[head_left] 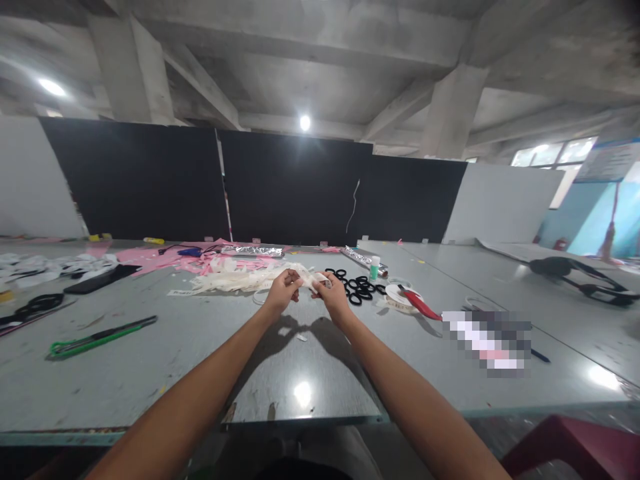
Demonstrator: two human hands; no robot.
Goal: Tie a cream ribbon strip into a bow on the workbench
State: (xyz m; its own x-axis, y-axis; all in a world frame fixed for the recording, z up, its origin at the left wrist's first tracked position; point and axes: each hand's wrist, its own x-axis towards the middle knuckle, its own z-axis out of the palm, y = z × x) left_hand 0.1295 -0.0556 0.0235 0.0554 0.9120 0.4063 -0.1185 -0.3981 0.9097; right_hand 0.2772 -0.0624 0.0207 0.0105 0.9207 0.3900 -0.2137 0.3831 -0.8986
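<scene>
Both of my hands are raised over the middle of the grey table, a little apart, in front of a pile of cream-white strips [235,279]. A whitish strip [306,275] spans between them. My left hand [286,291] has its fingers pinched on one end of it. At the other end, my right hand [330,291] is closed with thumb and fingers together. Several black rings [361,288] lie just right of my right hand. Beyond them stands a small bottle with a green label [374,269]. Farther right, a red-handled tool [420,303] rests on a white tape roll [400,295].
A green cutter [100,338] lies at the left on the table [190,373]. Pink sheets [150,259] and foil packets [255,252] are at the back, before black panels [295,187]. Headphones [575,275] lie far right. A dark red stool [575,447] stands at the lower right.
</scene>
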